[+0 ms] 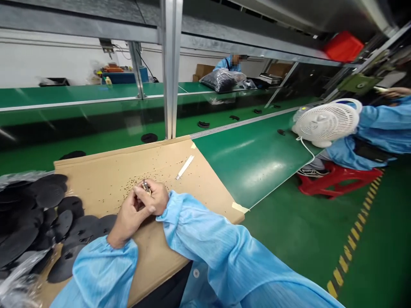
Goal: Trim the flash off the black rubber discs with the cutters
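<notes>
Over the cardboard sheet (112, 177), my two hands are brought together. My right hand (157, 196) is closed around a small metal-tipped tool (146, 187), whose exact kind I cannot make out. Curled fingers of my left hand (130, 214) meet the right one at the tool; anything they pinch is hidden. Many tiny dark bits (131, 183) are scattered on the cardboard around the hands. A white utility knife or similar flat strip (185, 167) lies beyond my right hand. To the left, black round plates (49, 196) are heaped, some loose on the cardboard.
A green conveyor belt (122, 147) carrying dark parts runs behind a metal post (171, 68). A white fan (327, 122) stands at the right, beside a seated person in blue (382, 128) on a red stool (340, 179). Another person (229, 63) is behind plastic-wrapped bags (221, 80).
</notes>
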Available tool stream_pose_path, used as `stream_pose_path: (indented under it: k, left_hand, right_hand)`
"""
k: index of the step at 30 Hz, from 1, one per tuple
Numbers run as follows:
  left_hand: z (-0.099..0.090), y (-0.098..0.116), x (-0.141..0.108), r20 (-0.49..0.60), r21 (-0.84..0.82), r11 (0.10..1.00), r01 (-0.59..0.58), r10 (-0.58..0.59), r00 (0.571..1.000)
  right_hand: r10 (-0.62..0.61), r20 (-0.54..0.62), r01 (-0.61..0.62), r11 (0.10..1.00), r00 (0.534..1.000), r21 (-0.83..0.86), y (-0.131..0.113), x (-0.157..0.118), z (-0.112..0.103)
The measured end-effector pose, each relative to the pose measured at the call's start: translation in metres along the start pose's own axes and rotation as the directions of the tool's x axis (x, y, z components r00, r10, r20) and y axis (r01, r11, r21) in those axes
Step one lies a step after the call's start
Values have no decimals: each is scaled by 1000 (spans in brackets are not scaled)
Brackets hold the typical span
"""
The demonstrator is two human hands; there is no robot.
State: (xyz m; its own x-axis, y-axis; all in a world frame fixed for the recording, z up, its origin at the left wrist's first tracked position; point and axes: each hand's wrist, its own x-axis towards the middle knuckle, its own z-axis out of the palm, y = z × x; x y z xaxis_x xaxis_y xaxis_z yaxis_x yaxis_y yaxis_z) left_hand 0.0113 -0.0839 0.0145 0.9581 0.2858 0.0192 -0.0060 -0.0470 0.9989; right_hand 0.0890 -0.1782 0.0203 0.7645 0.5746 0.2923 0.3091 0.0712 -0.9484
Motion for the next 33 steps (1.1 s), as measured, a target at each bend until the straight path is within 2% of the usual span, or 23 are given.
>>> stream_pose_path:
  k: [3,7,13,19,23,28,33]
  left_hand:
    - [0,-1,1,21,27,999,44,-45,999]
    - [2,1,1,32,15,998,63,-63,997]
    - [3,2,0,3,45,997,60,-61,998]
    - [2,-3,2,-121,82,995,53,-43,992]
    - [2,-2,3,-212,20,996,88,-81,974]
    - [3,-2,4,-196,-14,995,103,-103,975]
    - [4,-1,4,-165,-92,991,94,-108,980]
  right_hand:
    - [45,14,-47,995,999,92,3,2,-1]
    - [46,13,-48,972,999,231,9,3,0]
    - [85,27,-90,958,996,272,4,1,0]
    - [131,100,-158,925,986,347,4,7,1]
    - [134,153,-190,872,979,450,5,8,3]
    - [110,163,-179,845,980,504,5,6,4]
    - [113,183,-190,853,976,486,9,9,4]
